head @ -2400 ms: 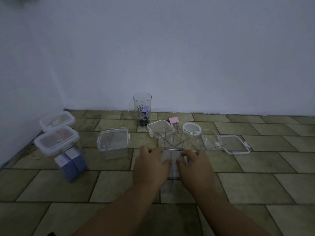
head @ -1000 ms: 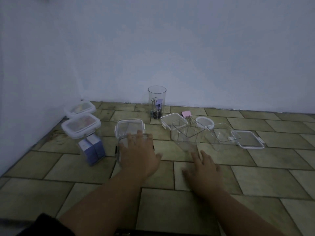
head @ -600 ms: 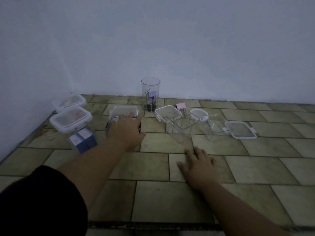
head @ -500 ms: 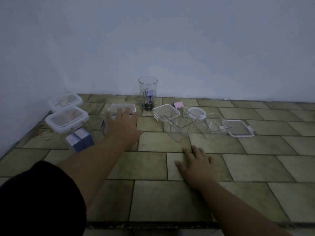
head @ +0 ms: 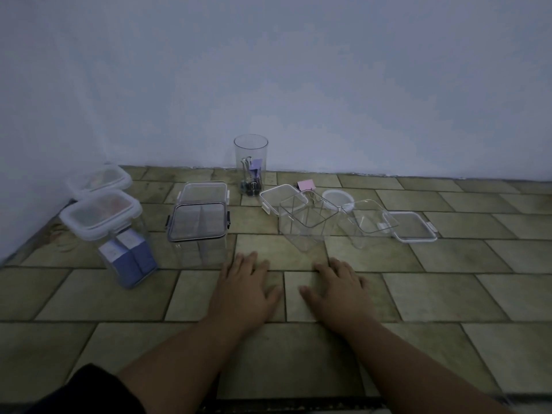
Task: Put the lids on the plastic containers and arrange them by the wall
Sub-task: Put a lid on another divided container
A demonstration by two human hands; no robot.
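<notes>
Two hands rest on the tiled floor (head: 433,294) in front of plastic containers set out before the pale wall (head: 298,70).

The left hand (head: 243,289) and right hand (head: 340,289) lie palm down side by side, each grip spread and holding nothing. At the far left stand four lidded containers: one holding blue boxes (head: 119,234), one in the corner (head: 100,177), a dark-rimmed one (head: 197,231) and a white-rimmed one (head: 204,191) just behind it. To the right, a divided container (head: 307,222) and a plain open container (head: 369,224) have no lids. Two square lids (head: 413,227) (head: 282,198) and a round lid (head: 337,198) lie beside them. A tall cylinder (head: 251,165) of binder clips stands by the wall, with a pink clip (head: 306,184) nearby.
</notes>
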